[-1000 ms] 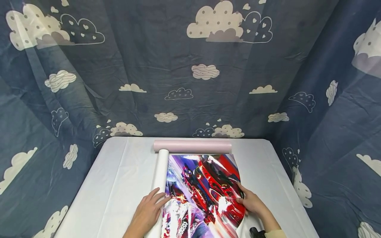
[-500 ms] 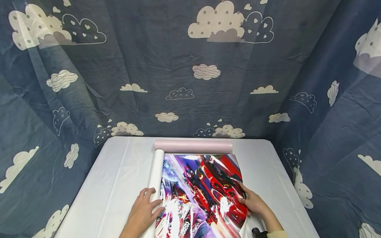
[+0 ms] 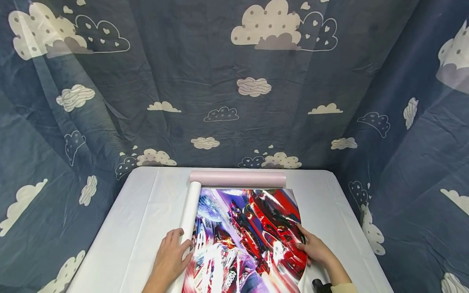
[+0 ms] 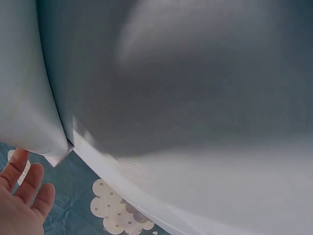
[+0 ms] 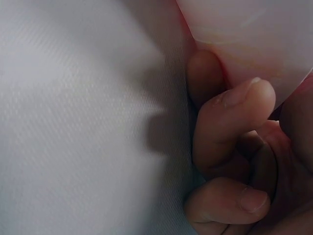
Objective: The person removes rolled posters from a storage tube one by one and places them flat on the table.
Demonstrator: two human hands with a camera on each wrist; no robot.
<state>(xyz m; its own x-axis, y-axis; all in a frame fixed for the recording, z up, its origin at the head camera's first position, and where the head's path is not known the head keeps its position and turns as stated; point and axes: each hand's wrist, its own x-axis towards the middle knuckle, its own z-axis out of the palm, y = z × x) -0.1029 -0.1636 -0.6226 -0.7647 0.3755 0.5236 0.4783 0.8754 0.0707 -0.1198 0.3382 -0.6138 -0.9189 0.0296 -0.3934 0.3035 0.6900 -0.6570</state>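
Near edge of the table [image 3: 139, 228]: the left hand [image 3: 169, 260] lies with straight fingers on the poster's white rolled edge [image 3: 190, 215]; the right hand [image 3: 316, 250] pinches the right margin of the glossy racing-car poster [image 3: 249, 236], fingers curled under it. Far edge: a pink tube [image 3: 237, 178] rests across the poster's top. Judged step: unrolling; next, the roll needs pushing farther left while the right margin is held down.
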